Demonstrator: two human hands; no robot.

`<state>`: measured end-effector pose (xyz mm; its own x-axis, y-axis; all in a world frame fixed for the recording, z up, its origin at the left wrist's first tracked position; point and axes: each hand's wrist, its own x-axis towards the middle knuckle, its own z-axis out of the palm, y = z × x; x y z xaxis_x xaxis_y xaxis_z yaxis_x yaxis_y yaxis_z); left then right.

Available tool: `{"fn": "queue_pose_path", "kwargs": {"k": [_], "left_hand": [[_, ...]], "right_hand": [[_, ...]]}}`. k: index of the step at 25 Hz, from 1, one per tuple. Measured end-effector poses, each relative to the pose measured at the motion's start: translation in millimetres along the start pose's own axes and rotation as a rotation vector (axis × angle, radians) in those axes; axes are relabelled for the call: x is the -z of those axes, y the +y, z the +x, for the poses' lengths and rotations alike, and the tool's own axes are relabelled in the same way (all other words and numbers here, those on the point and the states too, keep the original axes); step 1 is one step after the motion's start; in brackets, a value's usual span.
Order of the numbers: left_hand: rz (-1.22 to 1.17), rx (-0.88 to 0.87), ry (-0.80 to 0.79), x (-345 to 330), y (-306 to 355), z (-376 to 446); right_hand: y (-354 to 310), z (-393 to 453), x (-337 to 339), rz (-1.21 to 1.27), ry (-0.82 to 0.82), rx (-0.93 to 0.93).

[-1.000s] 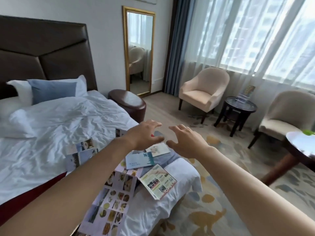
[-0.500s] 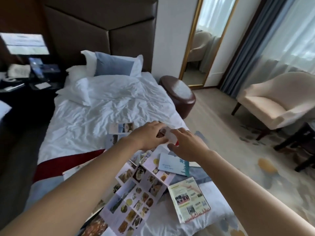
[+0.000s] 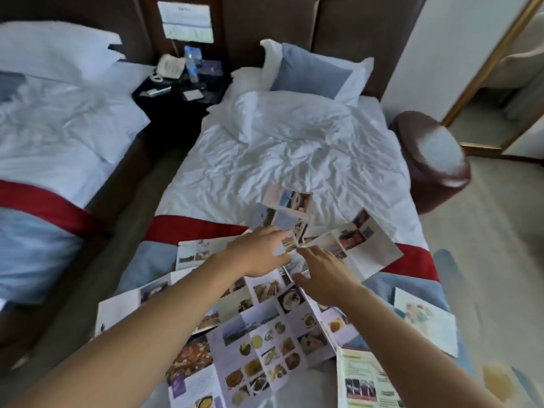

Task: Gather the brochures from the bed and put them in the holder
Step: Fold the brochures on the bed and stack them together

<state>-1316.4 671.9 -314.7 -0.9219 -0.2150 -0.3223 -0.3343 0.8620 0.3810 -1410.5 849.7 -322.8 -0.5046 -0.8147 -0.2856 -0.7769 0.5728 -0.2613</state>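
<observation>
Several brochures lie spread over the foot of the bed (image 3: 265, 160). A long unfolded food-photo brochure (image 3: 265, 348) runs toward me. Another unfolded brochure (image 3: 368, 240) lies across the red bed runner (image 3: 188, 228), and a smaller one (image 3: 288, 201) sits beyond it. A green-edged booklet (image 3: 365, 378) and a pale card (image 3: 424, 322) are at the near right. My left hand (image 3: 259, 251) pinches a paper edge where the brochures meet. My right hand (image 3: 323, 275) hovers beside it with fingers spread on the paper. No holder is in view.
A second bed (image 3: 59, 128) stands to the left across a narrow gap. Between the headboards is a dark nightstand (image 3: 179, 113) with a phone (image 3: 169, 66). A brown round ottoman (image 3: 429, 160) sits right of the bed, with a gold-framed mirror (image 3: 485, 78) behind it.
My view has swung left from the window chairs to the beds. Both hands have dropped onto the brochures, and the left one has taken hold of a paper edge.
</observation>
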Motion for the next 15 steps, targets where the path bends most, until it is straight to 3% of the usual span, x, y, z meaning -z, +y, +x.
{"fn": "queue_pose_path", "kwargs": {"k": [8, 15], "left_hand": [[-0.016, 0.05, -0.159, -129.8, -99.3, 21.1], [0.174, 0.056, -0.355, -237.9, -176.7, 8.0]], "right_hand": [[-5.7, 45.5, -148.1, 0.016, -0.234, -0.029], [-27.3, 60.6, -258.3, 0.01, -0.409, 0.055]]}}
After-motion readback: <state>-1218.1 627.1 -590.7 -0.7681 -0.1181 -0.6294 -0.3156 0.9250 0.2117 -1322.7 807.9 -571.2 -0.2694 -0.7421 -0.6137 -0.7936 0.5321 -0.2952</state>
